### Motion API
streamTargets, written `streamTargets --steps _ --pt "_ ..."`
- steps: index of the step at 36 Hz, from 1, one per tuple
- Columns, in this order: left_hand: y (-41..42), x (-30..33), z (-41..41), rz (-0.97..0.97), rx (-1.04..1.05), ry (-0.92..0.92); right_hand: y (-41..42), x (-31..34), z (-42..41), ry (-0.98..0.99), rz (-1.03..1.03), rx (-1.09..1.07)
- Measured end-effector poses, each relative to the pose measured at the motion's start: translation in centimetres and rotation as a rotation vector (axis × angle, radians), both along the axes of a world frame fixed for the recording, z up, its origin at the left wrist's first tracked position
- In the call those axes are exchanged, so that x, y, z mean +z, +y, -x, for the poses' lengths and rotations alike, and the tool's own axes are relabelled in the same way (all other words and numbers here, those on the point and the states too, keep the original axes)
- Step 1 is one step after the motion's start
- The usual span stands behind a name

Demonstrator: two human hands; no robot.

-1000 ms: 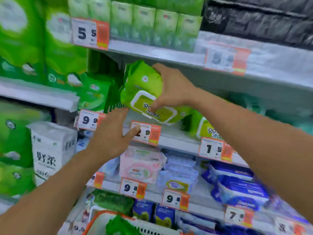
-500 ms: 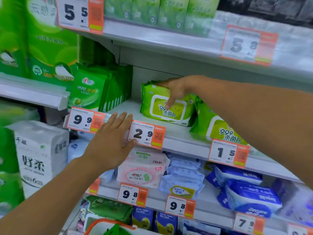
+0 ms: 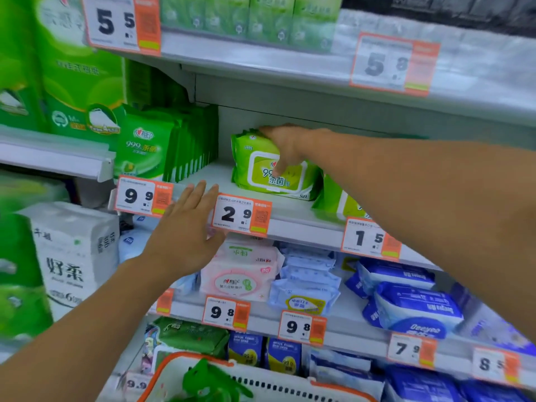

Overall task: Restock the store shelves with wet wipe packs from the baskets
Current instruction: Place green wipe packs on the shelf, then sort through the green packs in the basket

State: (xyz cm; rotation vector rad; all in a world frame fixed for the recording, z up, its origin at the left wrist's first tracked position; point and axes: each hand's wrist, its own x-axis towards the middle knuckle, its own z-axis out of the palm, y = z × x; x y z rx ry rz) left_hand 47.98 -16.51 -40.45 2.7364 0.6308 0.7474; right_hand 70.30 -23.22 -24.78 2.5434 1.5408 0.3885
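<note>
A green wet wipe pack [image 3: 246, 169] with a white-framed lid stands on the middle shelf [image 3: 304, 227], leaning back a little. My right hand [image 3: 287, 146] holds it, fingers curled over its top edge and thumb pressed on its front label. A second green pack [image 3: 333, 198] lies just right of it, partly hidden by my forearm. My left hand [image 3: 185, 230] hovers flat with straight fingers at the shelf's front edge, between the 9.9 and 2.9 price tags, holding nothing. At the bottom, a white basket with an orange rim [image 3: 174, 364] holds another green pack [image 3: 208, 381].
A row of slim green packs [image 3: 174, 146] fills the shelf's left end, with bare shelf between them and the held pack. Pink and blue wipe packs [image 3: 243, 271] crowd the shelf below. The upper shelf's underside [image 3: 290, 91] sits close over my right hand.
My right hand brought the green pack from the air down onto the shelf and set it further back. My left hand rose slightly toward the shelf edge, staying open.
</note>
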Motion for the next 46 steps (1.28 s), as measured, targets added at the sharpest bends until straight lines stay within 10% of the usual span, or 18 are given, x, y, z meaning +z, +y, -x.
streamTargets --steps 7,11,20,34,46 --pt "-4.7 -2.5 1.5 -0.182 -0.119 -0.123 -8.6 -8.1 8.1 -0.062 -0.800 0.342" --pt "-9.7 -8.8 2.0 -0.017 -0.196 0.360 -16.5 -21.4 13.2 0.375 -1.173 0.282" --pt "-17.4 -26.9 10.6 0.365 -0.182 1.228 -29.5 -45.8 17.3 1.134 0.156 -0.734" --pt "-17.6 -31.8 10.7 0.702 -0.003 1.028 -29.3 -61.2 10.9 1.514 -0.608 -1.417" --pt "-15.2 -32.5 6.6 0.689 0.026 1.003 -28.2 -46.9 14.5 1.641 0.104 -0.996"
